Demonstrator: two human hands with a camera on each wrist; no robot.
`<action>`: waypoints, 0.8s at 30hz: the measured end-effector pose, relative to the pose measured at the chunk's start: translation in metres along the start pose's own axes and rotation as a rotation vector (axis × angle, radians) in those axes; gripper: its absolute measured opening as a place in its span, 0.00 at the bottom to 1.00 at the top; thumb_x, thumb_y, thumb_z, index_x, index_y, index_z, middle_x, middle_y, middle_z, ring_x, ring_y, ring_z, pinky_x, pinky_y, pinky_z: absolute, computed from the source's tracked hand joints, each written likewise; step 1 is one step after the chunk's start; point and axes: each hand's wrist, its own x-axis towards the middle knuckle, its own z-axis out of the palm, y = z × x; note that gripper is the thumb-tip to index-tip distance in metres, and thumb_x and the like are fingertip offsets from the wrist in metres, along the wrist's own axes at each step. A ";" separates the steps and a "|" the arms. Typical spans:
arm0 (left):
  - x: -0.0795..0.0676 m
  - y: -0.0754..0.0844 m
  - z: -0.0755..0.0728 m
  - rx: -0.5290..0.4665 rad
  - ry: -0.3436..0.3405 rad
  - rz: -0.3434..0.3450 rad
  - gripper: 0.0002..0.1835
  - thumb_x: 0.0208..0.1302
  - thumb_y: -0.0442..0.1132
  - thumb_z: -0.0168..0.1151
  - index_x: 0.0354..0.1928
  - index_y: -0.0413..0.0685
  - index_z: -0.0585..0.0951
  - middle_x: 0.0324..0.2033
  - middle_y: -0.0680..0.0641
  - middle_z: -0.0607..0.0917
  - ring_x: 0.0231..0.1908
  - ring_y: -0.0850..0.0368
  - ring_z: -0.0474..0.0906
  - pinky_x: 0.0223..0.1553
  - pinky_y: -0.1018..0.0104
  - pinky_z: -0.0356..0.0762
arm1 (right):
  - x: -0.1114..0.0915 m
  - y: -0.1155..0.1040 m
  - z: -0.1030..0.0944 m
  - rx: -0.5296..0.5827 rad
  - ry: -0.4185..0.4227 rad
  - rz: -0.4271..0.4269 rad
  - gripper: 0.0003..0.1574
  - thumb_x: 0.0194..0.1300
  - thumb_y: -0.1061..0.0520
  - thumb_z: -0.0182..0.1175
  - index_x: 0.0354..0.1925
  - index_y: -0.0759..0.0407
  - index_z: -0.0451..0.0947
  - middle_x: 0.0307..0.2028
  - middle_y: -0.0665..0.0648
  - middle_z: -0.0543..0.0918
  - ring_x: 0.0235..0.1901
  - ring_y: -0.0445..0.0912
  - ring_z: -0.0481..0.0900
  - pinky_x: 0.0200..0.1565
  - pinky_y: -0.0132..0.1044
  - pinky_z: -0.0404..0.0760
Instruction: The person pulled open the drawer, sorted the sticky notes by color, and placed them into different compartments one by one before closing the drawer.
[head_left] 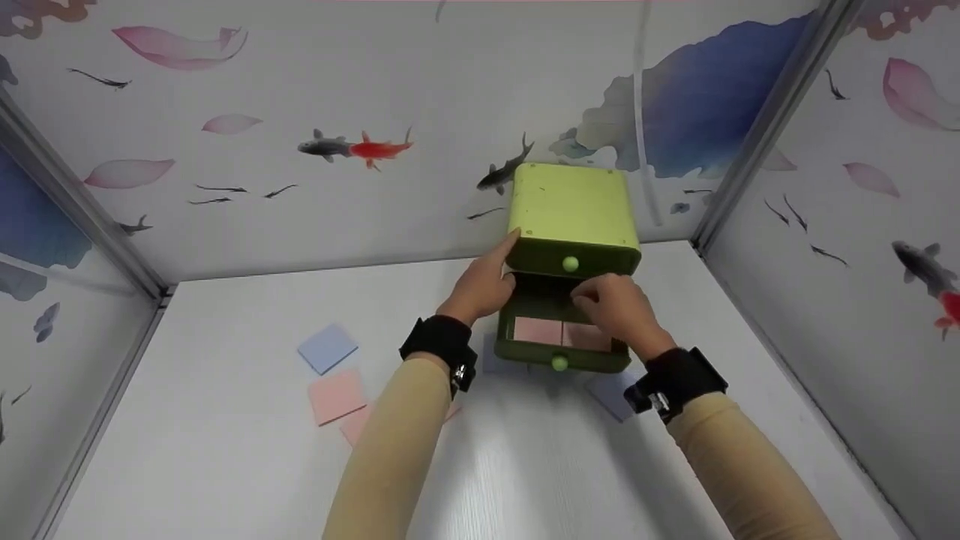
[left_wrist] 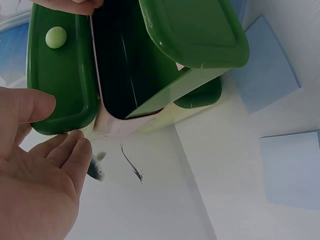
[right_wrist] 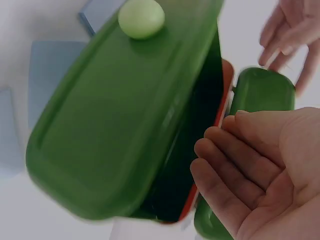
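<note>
A small drawer cabinet (head_left: pixel 574 202) with a light green top and dark green fronts stands near the back wall. Its lower drawer (head_left: pixel 562 360) is pulled out, and two pink square cards (head_left: pixel 537 330) lie inside. My left hand (head_left: pixel 480 286) grips the cabinet's left front edge, thumb over the upper drawer front (left_wrist: pixel 65 75) and fingers along the side. My right hand (head_left: pixel 619 306) is over the right side of the open drawer. Its fingers (right_wrist: pixel 225 170) are loosely bent, with nothing seen between them.
On the white table, a blue card (head_left: pixel 328 349) and pink cards (head_left: pixel 337 396) lie left of my left forearm. More blue cards (head_left: pixel 611 391) lie below the open drawer, partly hidden. Patterned wall panels (head_left: pixel 337 202) enclose the back and sides.
</note>
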 end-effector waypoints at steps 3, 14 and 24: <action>-0.005 -0.004 -0.003 0.024 0.003 -0.001 0.37 0.73 0.34 0.45 0.78 0.62 0.45 0.76 0.50 0.57 0.68 0.50 0.65 0.63 0.57 0.67 | -0.004 0.006 -0.009 0.015 0.013 0.016 0.14 0.69 0.58 0.58 0.46 0.61 0.86 0.43 0.62 0.88 0.39 0.54 0.85 0.44 0.51 0.82; -0.044 -0.042 -0.017 0.124 0.034 -0.071 0.24 0.71 0.35 0.50 0.68 0.48 0.70 0.68 0.46 0.72 0.70 0.49 0.65 0.70 0.53 0.63 | -0.017 0.028 -0.033 0.012 0.009 0.043 0.16 0.69 0.57 0.56 0.48 0.65 0.84 0.45 0.67 0.86 0.45 0.61 0.83 0.47 0.56 0.79; -0.089 -0.084 0.008 0.298 0.031 -0.187 0.21 0.66 0.33 0.56 0.61 0.47 0.78 0.60 0.45 0.80 0.62 0.47 0.75 0.62 0.52 0.73 | -0.025 0.056 -0.045 0.013 -0.059 0.147 0.21 0.72 0.53 0.52 0.48 0.66 0.84 0.36 0.64 0.87 0.37 0.55 0.84 0.39 0.45 0.79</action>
